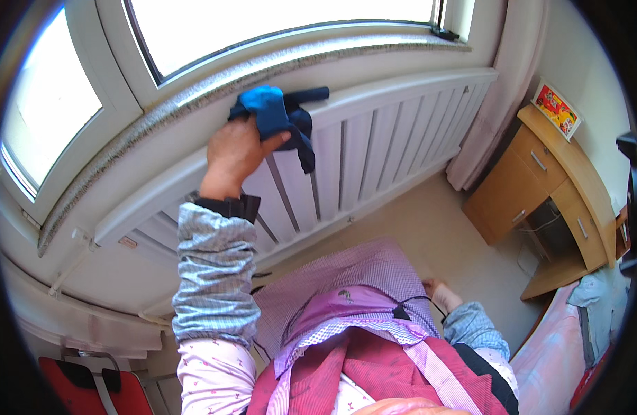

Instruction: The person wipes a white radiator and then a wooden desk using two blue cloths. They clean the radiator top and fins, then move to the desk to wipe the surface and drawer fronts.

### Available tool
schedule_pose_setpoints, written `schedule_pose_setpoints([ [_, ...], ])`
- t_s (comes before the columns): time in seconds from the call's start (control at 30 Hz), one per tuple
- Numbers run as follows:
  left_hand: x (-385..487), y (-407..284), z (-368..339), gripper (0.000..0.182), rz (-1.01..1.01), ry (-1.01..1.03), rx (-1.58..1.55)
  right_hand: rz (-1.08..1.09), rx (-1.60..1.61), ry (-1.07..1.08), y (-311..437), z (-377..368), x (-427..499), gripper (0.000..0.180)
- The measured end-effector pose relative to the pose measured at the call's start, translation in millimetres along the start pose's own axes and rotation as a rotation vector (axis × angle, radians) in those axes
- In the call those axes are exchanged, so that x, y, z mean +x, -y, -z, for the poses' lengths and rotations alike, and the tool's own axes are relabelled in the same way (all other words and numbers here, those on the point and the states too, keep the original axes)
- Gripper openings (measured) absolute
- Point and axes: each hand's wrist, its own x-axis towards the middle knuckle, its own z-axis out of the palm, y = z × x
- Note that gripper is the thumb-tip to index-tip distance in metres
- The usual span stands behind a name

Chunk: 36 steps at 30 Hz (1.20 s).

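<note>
My left hand (238, 150) grips a bunched cloth, part bright blue (269, 109) and part dark navy (300, 122), with the thumb on its front. The cloth rests against the top of a white panel radiator (328, 155), and a dark end hangs down its face. A grey checked sleeve and a black band cover my left forearm and wrist. My right hand (443, 295) hangs low beside the purple checked apron (349, 270); its fingers are partly hidden by the apron's edge, so their pose cannot be made out.
Above the radiator runs a speckled stone windowsill (194, 96) under bright windows. A wooden desk (526, 192) with drawers stands to the right, bearing a colourful box (557, 109). A pink curtain (484, 135) hangs beside it. A red folding chair (85, 386) sits at lower left.
</note>
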Motion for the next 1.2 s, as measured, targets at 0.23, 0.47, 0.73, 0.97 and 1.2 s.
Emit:
schedule_pose_setpoints([
  [0.23, 0.9, -3.5, 1.9, 0.059, 0.04, 0.034, 0.09, -0.544, -0.009, 0.182, -110.3, -47.5, -93.7, 0.039],
  [0.47, 34.6, -41.2, 3.7, 0.046, 0.179, 0.34, -0.041, -0.661, 0.179, 0.125, -134.6, -35.2, -70.1, 0.036],
  [0.73, 42.5, -55.9, -42.5, 0.047, -0.019, 0.12, 0.338, -0.791, 0.315, 0.085, -145.8, 2.0, -25.6, 0.034],
  [0.97, 12.0, -38.1, -27.6, 0.056, 0.057, 0.097, 0.255, -0.87, 0.37, 0.06, -138.8, 40.1, 17.0, 0.032],
  [1.2, 66.6, -73.9, -22.6, 0.043, 0.107, 0.1, 0.275, -0.857, 0.373, -0.017, -88.8, 105.9, 43.7, 0.03],
])
